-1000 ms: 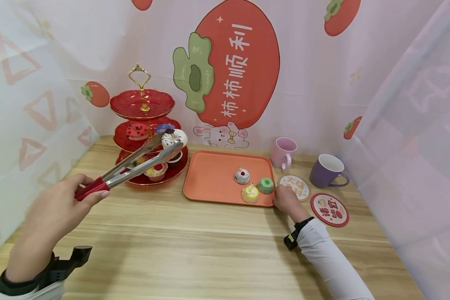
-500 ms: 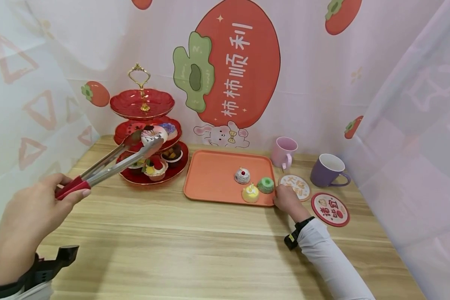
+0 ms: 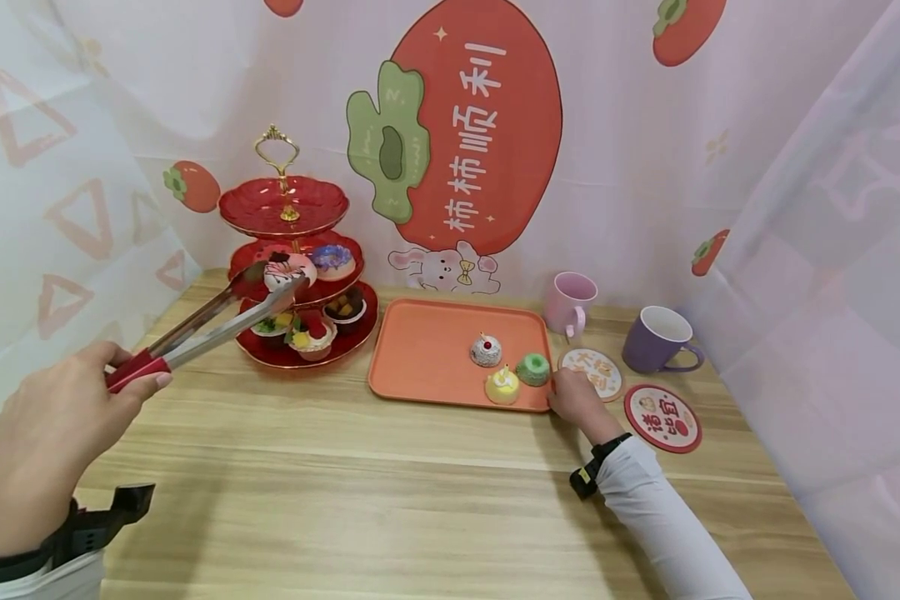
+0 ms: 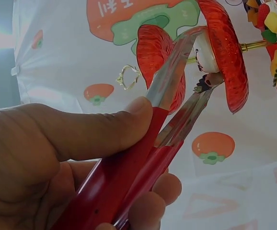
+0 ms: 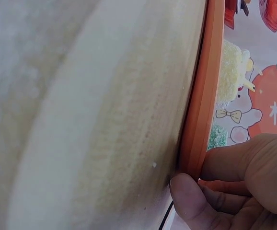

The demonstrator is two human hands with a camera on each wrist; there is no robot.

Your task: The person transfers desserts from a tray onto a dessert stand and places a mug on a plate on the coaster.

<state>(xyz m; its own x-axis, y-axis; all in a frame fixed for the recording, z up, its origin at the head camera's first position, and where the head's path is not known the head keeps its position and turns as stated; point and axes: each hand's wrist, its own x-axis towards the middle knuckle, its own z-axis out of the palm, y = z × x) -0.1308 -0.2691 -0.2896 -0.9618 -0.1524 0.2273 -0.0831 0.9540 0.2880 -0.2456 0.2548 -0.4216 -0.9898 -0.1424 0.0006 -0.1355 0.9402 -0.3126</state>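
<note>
My left hand [image 3: 60,425] grips red-handled metal tongs [image 3: 141,371]. Between the tong tips is a small white and pink doughnut [image 3: 291,273] with dark drizzle, at the middle tier of a red three-tier stand [image 3: 283,208]. The left wrist view shows the doughnut [image 4: 205,55] close to that tier's surface; whether it touches is unclear. My right hand [image 3: 579,404] pinches the near right corner of an orange tray [image 3: 420,358], thumb and fingers on its rim in the right wrist view. On the tray sit a grey cake [image 3: 485,353], a green one [image 3: 533,369] and a yellow one [image 3: 502,388].
Beside the doughnut lies a purple-topped cake [image 3: 333,260]; several cupcakes [image 3: 312,337] fill the bottom tier. A pink mug [image 3: 567,302], a purple mug [image 3: 648,346] and two round coasters [image 3: 662,421] stand right of the tray. Printed cloth walls enclose the wooden table [image 3: 330,492].
The left hand has moved left and slightly down with the tongs, taking the doughnut from the right front of the stand to the middle tier's left part. My right hand stays at the tray corner.
</note>
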